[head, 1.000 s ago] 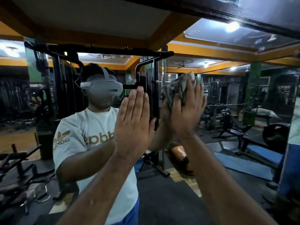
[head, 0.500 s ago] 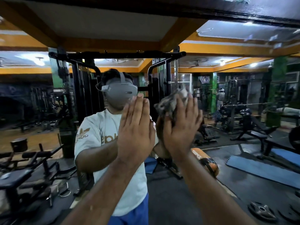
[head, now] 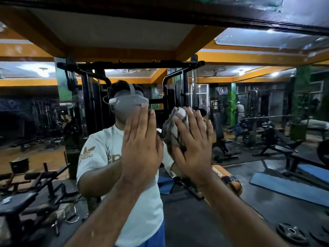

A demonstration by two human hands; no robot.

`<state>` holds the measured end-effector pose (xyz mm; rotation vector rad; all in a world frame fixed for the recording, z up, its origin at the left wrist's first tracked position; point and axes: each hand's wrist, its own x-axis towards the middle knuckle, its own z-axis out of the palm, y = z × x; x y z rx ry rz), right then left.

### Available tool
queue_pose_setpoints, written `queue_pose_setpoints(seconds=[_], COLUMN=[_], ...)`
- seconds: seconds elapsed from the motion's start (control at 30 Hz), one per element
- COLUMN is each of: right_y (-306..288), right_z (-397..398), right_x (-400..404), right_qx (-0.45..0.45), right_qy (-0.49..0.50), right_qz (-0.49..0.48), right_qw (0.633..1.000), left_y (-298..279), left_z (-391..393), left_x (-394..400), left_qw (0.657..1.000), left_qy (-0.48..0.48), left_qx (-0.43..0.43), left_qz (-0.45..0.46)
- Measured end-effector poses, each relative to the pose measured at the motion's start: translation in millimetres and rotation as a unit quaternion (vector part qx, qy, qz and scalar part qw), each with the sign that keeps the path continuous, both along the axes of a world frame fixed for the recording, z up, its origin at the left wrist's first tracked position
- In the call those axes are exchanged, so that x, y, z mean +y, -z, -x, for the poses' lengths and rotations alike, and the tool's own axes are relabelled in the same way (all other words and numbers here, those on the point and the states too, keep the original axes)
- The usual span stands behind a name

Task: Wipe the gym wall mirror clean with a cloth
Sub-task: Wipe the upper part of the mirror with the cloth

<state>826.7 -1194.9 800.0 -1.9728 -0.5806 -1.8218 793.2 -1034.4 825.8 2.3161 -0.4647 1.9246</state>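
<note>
- Head view looks straight into the gym wall mirror (head: 267,157), which fills nearly the whole picture; its dark top frame runs across at 12 o'clock, and the gym equipment seen is reflection.
- Right hand (head: 194,147), just right of centre, lies flat with fingers straight and spread, pressing a bunched grey cloth (head: 173,129) against the glass. The flat palm probably spreads pressure over the wad so more fabric meets the mirror.
- Cloth pokes out past the fingertips toward 11 o'clock; it is trapped between palm and glass, and no curled grip round it shows.
- Left hand (head: 140,147), just beside the right one at its 9 o'clock, is held flat, fingers straight and close together, holding nothing. It appears to rest on the mirror as a brace (actual contact cannot be confirmed from behind).
- Wiping looks to be under way at about head height; the glass toward 3 o'clock and 6 o'clock lies outside the cloth's present patch.
- Reflected person in a white shirt (head: 99,157) stands at 8 o'clock of the hands.
</note>
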Motion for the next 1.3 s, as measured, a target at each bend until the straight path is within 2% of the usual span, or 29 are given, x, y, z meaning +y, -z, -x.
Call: queue_pose_setpoints(seconds=[0.03, 0.13, 0.17, 0.2, 0.3, 0.37, 0.4, 0.5, 0.53, 0.57, 0.7, 0.73, 0.77, 0.9, 0.97, 1.07, 1.1, 1.13, 1.23, 1.3], right_y=[-3, -33, -42, -47, -35, -32, -36, -61, -69, -73, -53, -49, -48, -59, -56, -24, -15, -11, -16, -21], right_z=[0, 0, 2, 4, 7, 7, 4, 3, 5, 8, 17, 17, 15, 15, 19, 21, 21, 20, 22, 27], right_x=[2, 27, 40, 51, 62, 52, 50, 68, 82, 97, 115, 109, 103, 116, 135, 140, 135, 130, 138, 160], right_qx=[0.003, 0.053, 0.061, 0.051, -0.002, -0.015, -0.014, 0.028, 0.038, 0.035, -0.009, -0.017, -0.022, 0.03, 0.034, -0.008, -0.012, -0.011, 0.033, 0.056], right_qy=[0.003, -0.011, -0.018, -0.026, -0.042, -0.029, -0.021, -0.025, -0.027, -0.031, -0.024, -0.016, -0.007, -0.013, -0.016, -0.004, 0.005, 0.01, 0.003, -0.001], right_qz=[-0.023, -0.196, -0.213, -0.185, 0.007, 0.053, 0.025, -0.16, -0.185, -0.168, 0.049, 0.061, 0.038, -0.181, -0.166, -0.025, -0.009, -0.028, -0.206, -0.239], right_qw=[1.0, 0.979, 0.975, 0.981, 0.999, 0.998, 0.999, 0.986, 0.982, 0.985, 0.998, 0.998, 0.999, 0.983, 0.985, 1.0, 1.0, 1.0, 0.978, 0.97], left_y=[-1, -6, -8, -10, -14, -14, -14, -16, -17, -18, -19, -18, -17, -13, -13, -13, -12, -11, -11, -11], left_z=[0, 5, 8, 10, 13, 12, 13, 17, 19, 21, 27, 28, 29, 26, 23, 23, 22, 22, 21, 20], left_x=[5, 16, 21, 27, 49, 62, 67, 83, 88, 95, 118, 123, 128, 143, 147, 150, 150, 150, 150, 150], left_qw=[1.0, 0.999, 0.999, 1.0, 0.999, 0.999, 0.999, 0.999, 0.999, 1.0, 1.0, 1.0, 1.0, 1.0, 0.999, 0.998, 0.998, 0.998, 0.998, 0.998], left_qy=[-0.003, 0.022, 0.021, 0.006, -0.041, -0.03, -0.017, -0.012, -0.018, -0.023, -0.02, -0.014, -0.008, -0.007, -0.005, 0.004, 0.006, 0.007, 0.011, 0.007], left_qx=[0.006, 0.01, 0.007, 0.006, 0.018, 0.018, 0.012, -0.008, -0.013, -0.016, -0.017, -0.017, -0.019, -0.005, 0.001, 0.003, 0.0, -0.003, -0.005, -0.002], left_qz=[-0.018, -0.037, -0.028, -0.014, 0.005, -0.028, -0.04, -0.036, -0.025, -0.014, 0.0, -0.001, -0.002, -0.028, -0.045, -0.055, -0.055, -0.056, -0.063, -0.067])
